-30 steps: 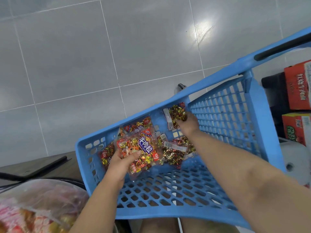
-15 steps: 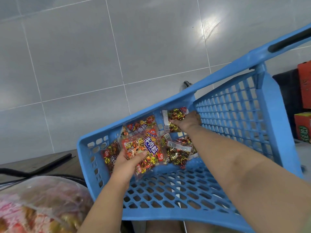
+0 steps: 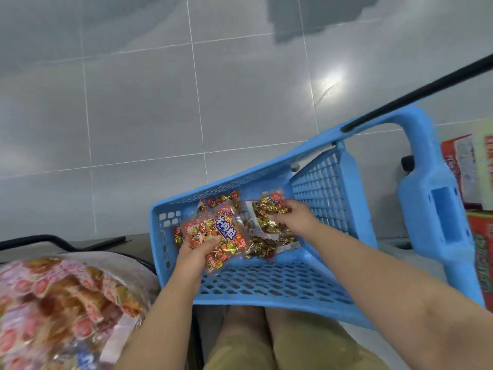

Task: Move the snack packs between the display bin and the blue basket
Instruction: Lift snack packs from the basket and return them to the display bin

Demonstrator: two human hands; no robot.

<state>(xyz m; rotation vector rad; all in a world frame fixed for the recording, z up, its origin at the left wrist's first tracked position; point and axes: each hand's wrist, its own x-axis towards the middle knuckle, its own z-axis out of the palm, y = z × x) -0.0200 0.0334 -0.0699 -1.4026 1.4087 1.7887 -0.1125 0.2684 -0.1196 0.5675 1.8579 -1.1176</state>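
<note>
Centre-right of the frame, the blue basket [image 3: 266, 287] sits tipped toward you, its far wall raised and the snack packs gathered against that wall. Your left hand [image 3: 196, 253] grips the blue-labelled pack [image 3: 221, 233] by its near edge, thumb on top and fingers underneath, so that pack is lifted clear of the mesh floor. Your right hand [image 3: 294, 220] reaches deeper, its fingers curled onto the gold-wrapped pack [image 3: 266, 209] near the far right corner. The loose packs [image 3: 264, 247] lie between your two hands, overlapping each other.

The step looks like gathering packs out of the basket for the display bin [image 3: 34, 239] at lower left, which already holds bagged snacks [image 3: 66, 297].

To do it well:
- Close the right fingers on one pack's sealed edge, not on its slippery middle, and check that no neighbour rides up with it.
- Lift it straight up off the pile before you swing left; dragging it sideways would likely scatter the loose packs across the mesh.
- Firm up your pinch on the blue-labelled pack, since it hangs from one edge and could slide out as you turn.
- Carry both low over the basket's near left rim to the bin, and set them down flat instead of dropping them.
</note>
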